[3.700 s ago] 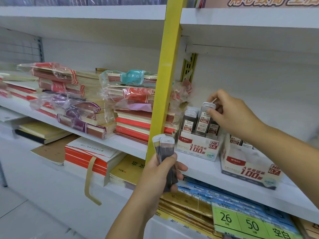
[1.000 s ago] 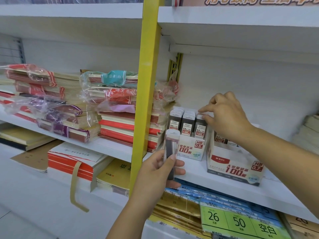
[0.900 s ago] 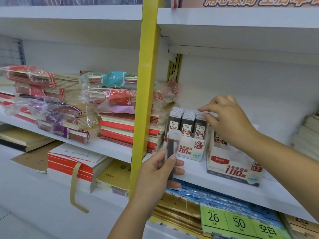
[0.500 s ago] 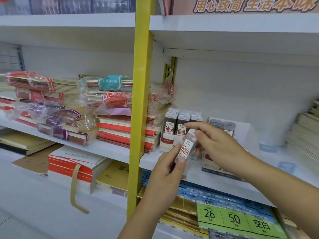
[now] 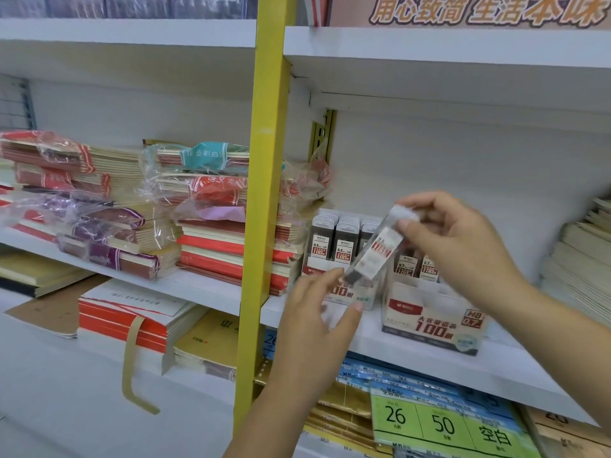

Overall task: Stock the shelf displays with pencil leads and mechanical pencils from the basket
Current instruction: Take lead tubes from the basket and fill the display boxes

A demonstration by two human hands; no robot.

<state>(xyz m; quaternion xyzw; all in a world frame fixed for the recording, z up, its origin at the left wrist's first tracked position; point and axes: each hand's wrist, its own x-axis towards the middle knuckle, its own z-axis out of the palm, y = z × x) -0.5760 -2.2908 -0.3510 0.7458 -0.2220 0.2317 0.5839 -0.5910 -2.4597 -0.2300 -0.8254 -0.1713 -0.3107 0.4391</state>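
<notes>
A clear pencil lead case with a white cap and a red-and-white label hangs tilted in front of the display boxes. My right hand pinches it at the cap end. My left hand is just below it, blurred, with its fingers loosely spread and nothing in them; a fingertip is near the case's lower end. Behind stands the HB 0.5 display box, packed with upright lead cases. To its right is the HB 0.7 display box, with a few cases at the back. No basket is in view.
Both boxes sit on a white shelf. A yellow upright post stands left of them, with wrapped notebook stacks beyond it. More paper stacks lie at the right. Green price labels hang below.
My right hand left the 0.5 box, took the lead case from my left hand and lifted it up to the right. My left hand let go and opened.
</notes>
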